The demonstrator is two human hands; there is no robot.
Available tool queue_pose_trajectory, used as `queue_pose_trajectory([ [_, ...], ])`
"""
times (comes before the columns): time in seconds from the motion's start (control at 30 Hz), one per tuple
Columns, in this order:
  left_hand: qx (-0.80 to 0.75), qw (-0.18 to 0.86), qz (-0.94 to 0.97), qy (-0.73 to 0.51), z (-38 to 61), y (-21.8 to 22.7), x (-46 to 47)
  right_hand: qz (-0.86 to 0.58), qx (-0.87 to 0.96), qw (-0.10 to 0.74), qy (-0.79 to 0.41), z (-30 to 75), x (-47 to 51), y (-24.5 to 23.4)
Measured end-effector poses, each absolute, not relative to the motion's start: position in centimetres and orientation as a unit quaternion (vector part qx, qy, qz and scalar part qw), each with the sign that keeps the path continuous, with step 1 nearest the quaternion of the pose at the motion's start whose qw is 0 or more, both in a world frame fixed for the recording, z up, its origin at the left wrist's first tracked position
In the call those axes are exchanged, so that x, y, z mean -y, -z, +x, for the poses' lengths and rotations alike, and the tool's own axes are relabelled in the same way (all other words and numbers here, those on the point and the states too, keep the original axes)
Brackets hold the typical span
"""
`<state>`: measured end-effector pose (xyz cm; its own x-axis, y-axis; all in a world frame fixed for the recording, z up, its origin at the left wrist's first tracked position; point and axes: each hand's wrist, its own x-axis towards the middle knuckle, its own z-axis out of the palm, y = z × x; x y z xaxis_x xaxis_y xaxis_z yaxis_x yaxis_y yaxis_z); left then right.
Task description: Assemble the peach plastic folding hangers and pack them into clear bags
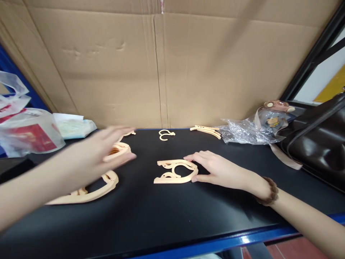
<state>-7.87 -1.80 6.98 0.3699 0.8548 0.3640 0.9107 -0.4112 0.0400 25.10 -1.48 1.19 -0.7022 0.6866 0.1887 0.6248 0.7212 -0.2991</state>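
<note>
My right hand lies flat on the black tabletop, fingers stretched and touching the right end of a small stack of curved cream plastic pieces. My left hand hovers over the left side, fingers extended and blurred by motion, above another pile of cream pieces. A long curved cream piece lies below it. A small cream hook and a few thin cream strips rest near the back edge.
A cardboard wall closes the back. Plastic bags sit at the left, crumpled clear wrap and a dark brown bag at the right. A blue table edge runs along the front.
</note>
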Motion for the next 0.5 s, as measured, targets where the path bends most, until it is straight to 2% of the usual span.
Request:
queue_pose_trajectory([
  [0.2,0.398,-0.023,-0.914,0.071,0.4,-2.5,1.6,-0.348,0.922,0.142,-0.086,25.1,1.3,-1.0],
  [0.33,0.359,-0.056,-0.927,0.097,1.4,-0.6,0.8,-0.344,0.923,0.149,-0.085,25.2,1.2,-0.8],
  [0.5,0.356,-0.067,-0.924,0.118,1.1,-0.5,1.1,-0.348,0.916,0.164,-0.116,25.4,1.1,-1.1],
])
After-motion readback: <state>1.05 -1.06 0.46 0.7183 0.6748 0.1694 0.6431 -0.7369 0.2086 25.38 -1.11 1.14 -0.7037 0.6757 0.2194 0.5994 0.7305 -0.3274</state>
